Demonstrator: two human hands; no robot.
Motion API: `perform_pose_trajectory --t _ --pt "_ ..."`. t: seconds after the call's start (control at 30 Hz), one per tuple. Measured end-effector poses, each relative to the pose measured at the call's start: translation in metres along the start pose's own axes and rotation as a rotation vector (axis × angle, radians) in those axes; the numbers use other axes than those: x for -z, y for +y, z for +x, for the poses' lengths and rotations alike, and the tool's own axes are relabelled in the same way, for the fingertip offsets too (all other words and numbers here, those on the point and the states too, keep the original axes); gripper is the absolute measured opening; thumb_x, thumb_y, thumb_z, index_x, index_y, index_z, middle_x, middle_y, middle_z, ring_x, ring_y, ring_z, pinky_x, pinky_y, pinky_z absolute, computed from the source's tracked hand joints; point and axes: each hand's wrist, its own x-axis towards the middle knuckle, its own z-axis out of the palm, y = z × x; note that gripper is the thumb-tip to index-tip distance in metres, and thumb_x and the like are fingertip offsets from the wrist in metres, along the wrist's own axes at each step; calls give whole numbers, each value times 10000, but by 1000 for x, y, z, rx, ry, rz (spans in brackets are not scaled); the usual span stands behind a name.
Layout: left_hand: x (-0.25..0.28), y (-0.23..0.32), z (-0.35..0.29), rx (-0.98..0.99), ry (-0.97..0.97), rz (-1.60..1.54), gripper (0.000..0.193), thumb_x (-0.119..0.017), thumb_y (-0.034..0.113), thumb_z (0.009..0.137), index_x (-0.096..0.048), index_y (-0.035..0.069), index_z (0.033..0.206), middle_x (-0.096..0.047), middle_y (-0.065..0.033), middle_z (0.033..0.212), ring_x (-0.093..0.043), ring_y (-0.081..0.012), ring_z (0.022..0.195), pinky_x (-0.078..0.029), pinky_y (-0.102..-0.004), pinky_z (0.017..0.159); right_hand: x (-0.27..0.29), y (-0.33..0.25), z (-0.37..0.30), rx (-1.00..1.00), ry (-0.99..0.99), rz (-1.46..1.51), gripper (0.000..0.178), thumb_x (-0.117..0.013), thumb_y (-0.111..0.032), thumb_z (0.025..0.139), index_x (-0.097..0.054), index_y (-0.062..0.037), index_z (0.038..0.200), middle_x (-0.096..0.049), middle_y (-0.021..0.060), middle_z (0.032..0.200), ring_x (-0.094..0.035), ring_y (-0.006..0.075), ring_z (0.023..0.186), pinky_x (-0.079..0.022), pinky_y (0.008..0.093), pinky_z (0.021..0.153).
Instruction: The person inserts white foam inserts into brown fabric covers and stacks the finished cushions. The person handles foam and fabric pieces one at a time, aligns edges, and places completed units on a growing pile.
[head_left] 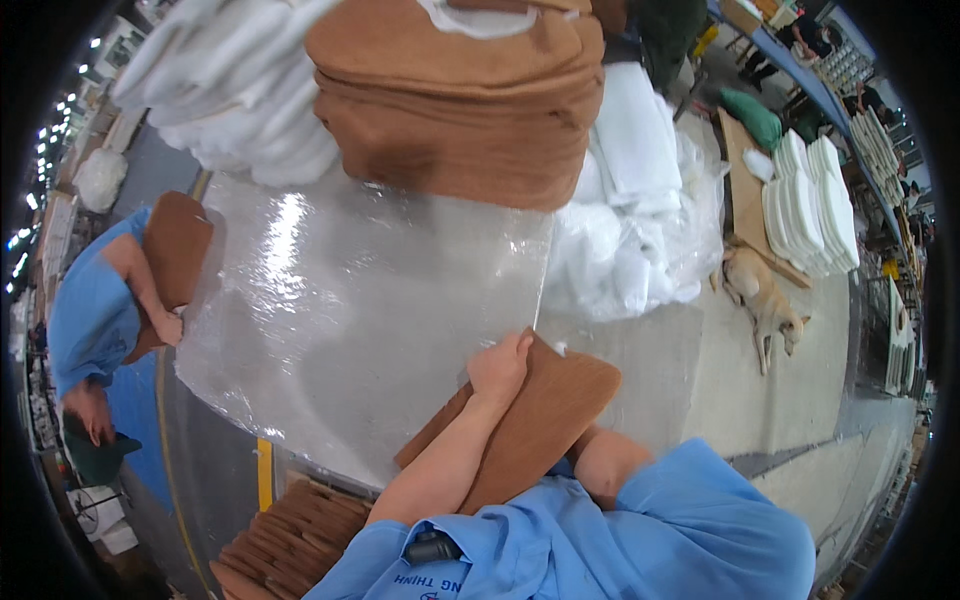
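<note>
A brown fabric cushion cover (555, 405) is held tilted in front of my body, over the near edge of the table. My left hand (500, 368) is closed on its upper edge, with the fingers curled and the thumb on top. My right forearm (608, 465) passes behind the cover, which hides my right hand and its fingers. A small white bit shows at the cover's top edge, too small to name. Another brown fabric piece, partly hidden, lies beneath my left forearm.
The table (370, 270) has a shiny clear plastic sheet. At its far side stand a brown cushion stack (460, 130) and white cushions (230, 80). White padding (640, 240) lies right. A co-worker (95, 310) handles a brown piece. Brown pieces (295, 540) sit lower left; a dog (765, 295) rests on the floor.
</note>
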Motion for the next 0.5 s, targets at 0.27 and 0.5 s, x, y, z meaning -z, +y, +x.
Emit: perform_pose_trajectory --t 0.27,0.5 --pt "63 -96 -70 122 -522 84 470 -583 485 1033 -704 78 1234 -739 -232 1145 -697 -433 1069 -538 -529 905 19 -73 -49 179 -138 -145 629 -536 -550 1067 -592 -7 1380 -699 185 1279 -702 341 1110 -544 493 999" --pt "33 -85 -57 306 95 -380 470 -500 459 1080 -675 59 1255 -728 -244 1164 -676 -467 1100 -521 -545 909 -35 -132 -24 368 162 -278 636 -554 -549 1060 -589 4 1372 -696 194 1278 -703 341 1105 -541 497 998"
